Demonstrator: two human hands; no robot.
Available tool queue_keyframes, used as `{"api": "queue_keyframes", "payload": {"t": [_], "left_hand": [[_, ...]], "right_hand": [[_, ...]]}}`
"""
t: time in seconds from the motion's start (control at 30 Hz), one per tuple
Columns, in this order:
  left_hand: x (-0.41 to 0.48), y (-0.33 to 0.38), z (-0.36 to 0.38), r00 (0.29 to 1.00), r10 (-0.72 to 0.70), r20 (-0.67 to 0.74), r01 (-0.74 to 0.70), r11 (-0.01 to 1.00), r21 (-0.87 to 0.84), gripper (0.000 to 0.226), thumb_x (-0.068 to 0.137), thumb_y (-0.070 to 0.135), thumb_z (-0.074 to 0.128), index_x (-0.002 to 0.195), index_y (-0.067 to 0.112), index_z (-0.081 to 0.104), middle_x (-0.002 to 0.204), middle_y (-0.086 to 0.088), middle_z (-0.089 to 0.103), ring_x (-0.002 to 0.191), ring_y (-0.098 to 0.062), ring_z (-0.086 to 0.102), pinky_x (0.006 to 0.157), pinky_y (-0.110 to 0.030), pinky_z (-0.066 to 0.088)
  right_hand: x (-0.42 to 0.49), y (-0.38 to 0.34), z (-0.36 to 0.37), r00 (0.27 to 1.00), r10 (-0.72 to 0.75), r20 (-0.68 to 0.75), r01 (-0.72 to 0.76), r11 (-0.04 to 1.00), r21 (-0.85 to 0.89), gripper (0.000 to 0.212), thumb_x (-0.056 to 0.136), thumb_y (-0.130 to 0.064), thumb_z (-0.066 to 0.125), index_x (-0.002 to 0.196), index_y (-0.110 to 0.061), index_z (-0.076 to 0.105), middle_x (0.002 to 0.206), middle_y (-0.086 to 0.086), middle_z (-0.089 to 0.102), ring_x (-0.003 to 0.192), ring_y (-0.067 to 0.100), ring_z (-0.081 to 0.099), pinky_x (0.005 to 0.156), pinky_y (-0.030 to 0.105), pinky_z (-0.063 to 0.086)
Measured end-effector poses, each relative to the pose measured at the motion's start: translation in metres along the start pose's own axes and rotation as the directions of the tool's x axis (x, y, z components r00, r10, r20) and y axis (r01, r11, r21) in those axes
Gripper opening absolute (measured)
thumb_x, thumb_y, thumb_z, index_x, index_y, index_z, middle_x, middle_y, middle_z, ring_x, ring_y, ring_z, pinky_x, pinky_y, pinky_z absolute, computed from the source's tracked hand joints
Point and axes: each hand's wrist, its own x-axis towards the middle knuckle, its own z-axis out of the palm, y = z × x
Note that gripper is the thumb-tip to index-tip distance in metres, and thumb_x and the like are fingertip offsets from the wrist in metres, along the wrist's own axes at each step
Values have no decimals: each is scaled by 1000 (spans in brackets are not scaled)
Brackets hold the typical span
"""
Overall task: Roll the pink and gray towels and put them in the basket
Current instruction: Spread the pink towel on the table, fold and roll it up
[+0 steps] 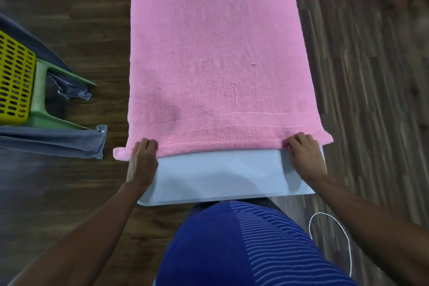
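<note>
Wood-plank floor [69, 193], narrow pale worktop [220, 176] running away from the person. Near end of worktop bare. Left hand [142, 158] and right hand [304, 153] sit at the two near corners of the pink towel [216, 53], fingers curled over its hem, which is turned up into a first thin roll. Towel otherwise lies flat along the worktop, far end out of view.

Judgement: soft, light, thick pile; will sag and skew if rolled from one side, so a corner grip with even pressure suits.

White cord [343, 239] on floor at right. Off to the left, yellow perforated basket [14, 81] on a green stool [41, 90]; contents cannot be seen. Gray towel [53, 141] hangs draped about the stool, unrolled.
</note>
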Motion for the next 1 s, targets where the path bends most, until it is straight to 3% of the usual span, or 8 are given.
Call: {"api": "queue_keyframes", "payload": {"t": [0.2,0.4,0.53,0.67,0.8,0.87,0.93,1.0], "left_hand": [[-22,-1,-3,990,114,88,-112,993,-29,38,73,-6,70,110,-5,62,106,-22,63,97,-36,57,83,-49,53],[0,1,-3,992,80,97,-79,997,-13,25,70,-12,70,93,-4,68,88,-19,67,78,-36,59,65,-46,54],[4,-4,-13,976,93,197,-102,994,36,6,78,5,62,81,3,66,72,-13,65,65,-31,55,64,-44,49],[15,-7,-15,972,8,236,-27,997,76,35,85,25,35,72,8,62,63,-9,60,62,-28,52,77,-50,47],[19,-1,-10,994,-55,91,43,990,135,13,83,7,59,95,7,64,97,-14,62,90,-35,53,83,-53,43],[16,-1,-6,999,-13,44,10,998,57,19,80,-5,64,96,5,63,94,-16,61,84,-35,53,74,-50,48],[8,-1,-3,996,89,30,-89,996,-12,23,77,-11,64,96,1,64,91,-16,63,80,-33,55,67,-46,49],[-3,-1,-2,987,143,74,-143,990,-17,31,76,-3,60,107,-1,63,103,-17,62,92,-33,55,76,-47,48]], "right_hand": [[-10,2,7,997,-30,76,30,1000,1,27,89,-13,50,112,-4,59,118,15,58,107,36,52,102,52,37],[17,2,-6,989,64,137,-76,994,83,31,86,-20,41,107,-11,63,100,8,65,93,31,52,81,45,41],[25,3,-16,949,79,304,-90,996,24,40,86,-33,35,100,-16,67,88,4,66,84,30,55,71,38,31],[36,1,-19,888,175,425,-246,962,119,31,93,-26,39,110,-18,63,104,5,66,96,28,53,81,38,27],[35,-4,-16,952,234,197,-242,970,18,18,86,-19,60,104,-15,61,104,9,58,97,35,51,85,44,31],[28,-10,-11,989,131,69,-131,991,-3,13,85,-11,61,97,-12,64,100,12,59,90,35,51,79,44,33],[19,-13,-5,997,31,68,-33,999,23,23,77,-1,66,98,-9,64,99,11,60,84,34,51,74,41,36],[11,-16,-1,992,22,124,-28,999,41,37,73,-3,71,107,-6,60,107,12,60,92,33,53,78,41,41]]}}
